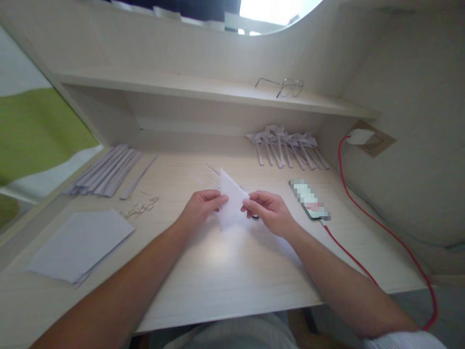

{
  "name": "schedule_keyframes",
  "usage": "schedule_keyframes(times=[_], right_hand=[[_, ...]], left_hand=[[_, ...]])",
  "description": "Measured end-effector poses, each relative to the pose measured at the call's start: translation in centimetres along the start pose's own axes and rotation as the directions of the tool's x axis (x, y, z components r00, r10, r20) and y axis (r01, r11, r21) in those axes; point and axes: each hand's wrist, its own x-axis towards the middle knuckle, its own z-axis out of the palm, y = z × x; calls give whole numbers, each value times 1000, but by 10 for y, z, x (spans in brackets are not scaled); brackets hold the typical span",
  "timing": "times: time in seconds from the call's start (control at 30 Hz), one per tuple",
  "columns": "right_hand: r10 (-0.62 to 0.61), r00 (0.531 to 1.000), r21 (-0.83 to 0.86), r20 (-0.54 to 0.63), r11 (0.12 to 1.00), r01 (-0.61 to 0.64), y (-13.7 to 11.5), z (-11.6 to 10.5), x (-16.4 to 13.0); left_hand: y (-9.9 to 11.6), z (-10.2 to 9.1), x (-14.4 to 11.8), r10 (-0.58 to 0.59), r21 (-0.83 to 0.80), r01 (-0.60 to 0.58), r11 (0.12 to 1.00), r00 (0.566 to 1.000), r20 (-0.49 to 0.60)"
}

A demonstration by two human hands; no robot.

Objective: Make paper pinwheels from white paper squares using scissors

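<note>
Two bare hands hold a folded white paper [232, 208], smooth and pointed at the top, above the desk. The left hand [204, 208] pinches its left edge between thumb and fingers; the right hand [268, 211] pinches its right corner. Behind the paper, partly hidden, is a dark loop [255, 216], perhaps a scissors handle; the view is too blurred to be sure.

Left of the paper lie small pale curls [141, 207], a row of long, flat paper strips [105, 172] and a stack of flat sheets [80, 245]. Beyond it to the right, folded paper stems [281, 145] with crumpled-looking tops lie side by side. Right of it is a phone [308, 198] on a red cable [385, 220].

The desk [203, 305] is pale, faintly wood-grained. Above and beyond the paper, a matching shelf [174, 86] bears wire-framed glasses [290, 87]; far left hangs green-and-white cloth [39, 131].
</note>
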Motion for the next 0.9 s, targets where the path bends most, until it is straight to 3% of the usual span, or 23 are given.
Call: schedule_keyframes(times=[0.27, 0.47, 0.67, 0.8, 0.9], right_hand=[[-42, 994, -7, -98, 999, 42, 5, -1, -1], [-36, 994, 57, -106, 997, 42, 0, 2, -2], [-5, 996, 44, -84, 999, 9, -2, 1, -4], [7, 998, 146, -69, 989, 3, -2, 2, -2], [86, 994, 268, -70, 961, -65, 0, 3, -1]], left_hand=[[10, 5, -6, -6, 55, 3, 998, 998, 56], [12, 9, -9, 2, 103, -5, 995, 1000, 29], [10, 12, -10, 63, 93, -58, 994, 997, -53], [11, 12, -12, 143, 60, -139, 989, 987, -71], [14, 13, -18, 216, 23, -215, 976, 974, -68]])
